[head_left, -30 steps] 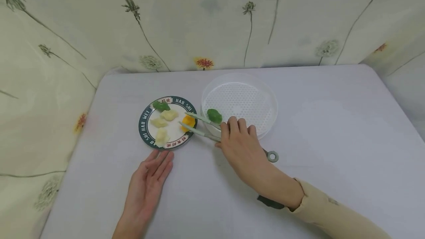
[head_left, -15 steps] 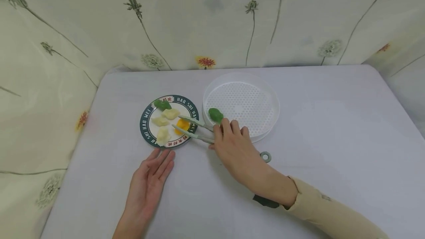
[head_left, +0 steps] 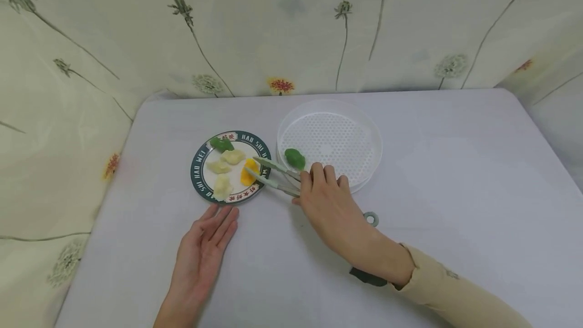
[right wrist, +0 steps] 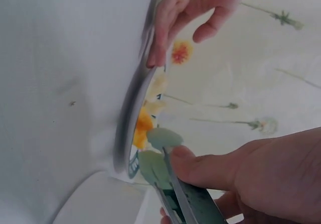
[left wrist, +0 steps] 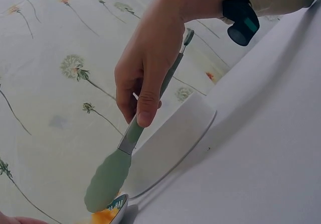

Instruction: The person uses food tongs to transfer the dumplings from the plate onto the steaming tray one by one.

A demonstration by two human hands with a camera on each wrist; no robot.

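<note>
My right hand (head_left: 329,211) grips light green tongs (head_left: 283,170), whose tips are apart at the orange dumpling-like piece (head_left: 249,172). That piece lies on the right side of a green-rimmed plate (head_left: 197,170). Also on the plate are a green piece (head_left: 221,145) and three pale ones, such as the nearest pale piece (head_left: 222,188). Palm up, my left hand (head_left: 200,254) has its straight fingers at the plate's near edge. In the right wrist view, the tong heads (right wrist: 164,138) stand beside the orange piece (right wrist: 142,128), not clamped on it.
Right of the plate stands a round white tray (head_left: 334,140) with a perforated bottom. A green dumpling-like piece (head_left: 295,159) lies at its left side. White cloth (head_left: 455,176) covers the table, and a flowered curtain (head_left: 309,29) hangs behind it.
The tongs moved left over the plate, then drew back slightly right. The orange piece now lies further left on the plate than a second ago. My left hand has stayed in place.
</note>
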